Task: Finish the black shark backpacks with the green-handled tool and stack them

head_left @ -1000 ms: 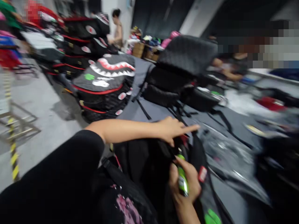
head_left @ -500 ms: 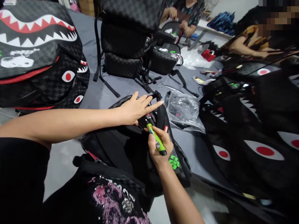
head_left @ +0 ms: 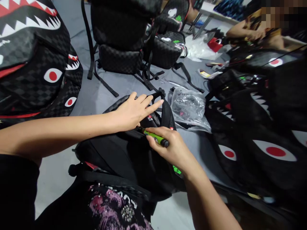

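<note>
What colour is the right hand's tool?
Green tool, black end; the head view shows it best.

Looks cool and moderately bright over the grey desk [head_left: 91, 95], lit seemingly from above, but sinks into near-black on the black backpack [head_left: 140, 156] and the dark bags [head_left: 254, 124] at right, swallowing seams and folds, and darkens to soft shadow beside them. Glares in white streaks on the crumpled plastic bag [head_left: 188, 105]. Reads fairly sharp around the hands [head_left: 171, 140] and green tool [head_left: 155, 138], softens toward the far side, stretches at the left and right edges, and breaks into coarse pixel blocks at far right.
</note>
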A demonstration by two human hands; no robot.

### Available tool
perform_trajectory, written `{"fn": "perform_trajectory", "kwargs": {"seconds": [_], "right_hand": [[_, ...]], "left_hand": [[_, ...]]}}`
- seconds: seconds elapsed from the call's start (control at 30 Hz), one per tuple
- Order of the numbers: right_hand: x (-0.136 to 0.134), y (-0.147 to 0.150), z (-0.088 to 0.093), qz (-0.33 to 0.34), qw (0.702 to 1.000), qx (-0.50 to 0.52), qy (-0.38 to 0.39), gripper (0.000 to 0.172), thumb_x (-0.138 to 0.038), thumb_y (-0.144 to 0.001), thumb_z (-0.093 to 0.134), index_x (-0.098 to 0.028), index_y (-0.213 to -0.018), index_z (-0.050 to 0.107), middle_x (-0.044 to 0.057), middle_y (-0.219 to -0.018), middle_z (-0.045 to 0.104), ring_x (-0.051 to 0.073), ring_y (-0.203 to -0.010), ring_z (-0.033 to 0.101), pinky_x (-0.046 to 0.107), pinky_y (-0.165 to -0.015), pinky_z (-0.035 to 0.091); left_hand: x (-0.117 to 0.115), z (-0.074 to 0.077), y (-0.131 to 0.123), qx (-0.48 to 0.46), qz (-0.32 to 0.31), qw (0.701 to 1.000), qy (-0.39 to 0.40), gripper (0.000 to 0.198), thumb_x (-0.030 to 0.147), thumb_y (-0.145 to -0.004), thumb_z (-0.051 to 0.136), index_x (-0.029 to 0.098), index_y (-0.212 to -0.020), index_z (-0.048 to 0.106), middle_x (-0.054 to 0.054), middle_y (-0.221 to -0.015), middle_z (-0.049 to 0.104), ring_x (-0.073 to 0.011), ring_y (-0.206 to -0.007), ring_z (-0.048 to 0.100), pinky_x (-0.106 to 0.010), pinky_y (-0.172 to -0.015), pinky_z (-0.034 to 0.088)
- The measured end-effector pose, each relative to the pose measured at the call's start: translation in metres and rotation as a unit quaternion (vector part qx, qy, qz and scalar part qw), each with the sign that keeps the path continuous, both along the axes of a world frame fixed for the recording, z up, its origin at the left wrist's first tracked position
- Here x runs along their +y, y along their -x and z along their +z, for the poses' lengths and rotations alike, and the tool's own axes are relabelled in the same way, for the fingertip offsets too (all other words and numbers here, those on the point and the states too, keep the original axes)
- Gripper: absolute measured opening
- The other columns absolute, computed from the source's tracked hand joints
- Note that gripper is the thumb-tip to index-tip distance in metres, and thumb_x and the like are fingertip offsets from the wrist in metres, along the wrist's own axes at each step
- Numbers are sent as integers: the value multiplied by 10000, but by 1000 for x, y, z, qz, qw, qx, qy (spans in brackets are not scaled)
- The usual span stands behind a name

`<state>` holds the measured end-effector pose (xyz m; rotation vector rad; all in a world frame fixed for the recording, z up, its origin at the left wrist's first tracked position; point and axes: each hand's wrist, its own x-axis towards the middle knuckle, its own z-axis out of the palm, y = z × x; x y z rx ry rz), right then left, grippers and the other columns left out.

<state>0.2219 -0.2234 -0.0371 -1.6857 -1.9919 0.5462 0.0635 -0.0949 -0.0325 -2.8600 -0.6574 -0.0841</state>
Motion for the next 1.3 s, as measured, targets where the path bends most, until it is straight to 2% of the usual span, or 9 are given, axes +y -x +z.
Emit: {"fn": "perform_trajectory", "kwargs": {"seconds": [0.2, 0.3, 0.57, 0.83, 1.1, 1.3], "right_hand": [[1, -2, -6, 13, 1000, 16, -12, 252, -261, -927, 590, -202, -1137, 716, 76, -1054, 763, 225, -935, 699, 386, -869, 538], [5, 2, -7, 22, 999, 13, -31, 254, -246, -933, 578, -199, -1147, 707, 80, -1073, 760, 232, -977, 695, 393, -889, 533], [5, 9, 4, 1, 998, -60, -9, 242, -240, -929, 597, -191, -1132, 719, 73, -1047, 760, 247, -953, 700, 421, -887, 504], [6, 16, 1, -24, 997, -68, -33, 216, -246, -922, 602, -200, -1091, 728, 70, -1010, 773, 242, -921, 717, 405, -862, 507], [12, 21, -3, -21, 999, -15, -45, 216, -217, -902, 633, -172, -1087, 733, 67, -1010, 778, 220, -898, 724, 366, -838, 523], [13, 24, 5, -41, 996, -72, -14, 222, -238, -906, 623, -181, -1083, 745, 67, -1017, 781, 250, -908, 724, 416, -859, 512]], "left_hand": [[1, 4, -4, 17, 6, 1000, 20, 818, 212, -921, 514, 143, -1607, 72, -197, -1594, 315, -338, -1382, 398, -501, -1100, 293], [3, 5, -6, 26, 13, 999, 31, 821, 228, -918, 525, 134, -1605, 86, -205, -1595, 312, -347, -1373, 409, -504, -1095, 303], [6, -1, -3, -1, -2, 1000, 16, 797, 231, -918, 509, 142, -1603, 110, -191, -1580, 341, -337, -1347, 430, -494, -1089, 311], [7, -5, -1, -28, -7, 1000, 8, 721, 210, -933, 460, 141, -1591, 174, -187, -1550, 388, -332, -1317, 456, -470, -1042, 335], [10, -8, -2, -29, -5, 999, 25, 726, 213, -933, 464, 136, -1595, 176, -200, -1570, 362, -343, -1329, 439, -477, -1048, 303], [11, -7, -2, -25, -3, 999, 21, 709, 205, -936, 454, 142, -1591, 189, -193, -1566, 372, -336, -1332, 441, -465, -1041, 316]]}}
